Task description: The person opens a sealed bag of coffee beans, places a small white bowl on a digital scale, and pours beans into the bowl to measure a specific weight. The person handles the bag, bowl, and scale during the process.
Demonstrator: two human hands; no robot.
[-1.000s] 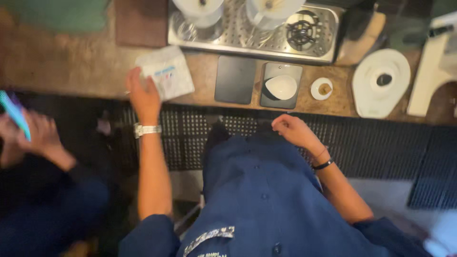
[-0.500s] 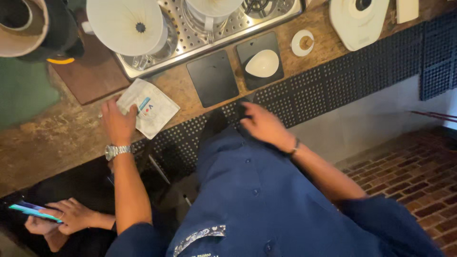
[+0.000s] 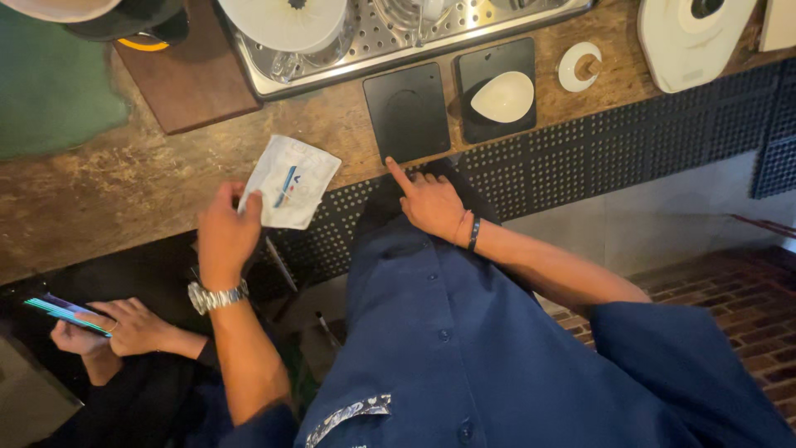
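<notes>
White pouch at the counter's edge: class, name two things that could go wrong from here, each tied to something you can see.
1. The left hand grips the white pouch only at one corner, over the counter edge; it might slip and drop.
2. The right hand points at the empty black scale; a careless nudge could shift it towards the white dish beside it.

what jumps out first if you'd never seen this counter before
The white pouch at the wooden counter edge, pinched by the left hand, draws the eye first. Next, the right hand with its forefinger at the near edge of a black square pad. Bottom left, another person's hands hold a lit phone.
</notes>
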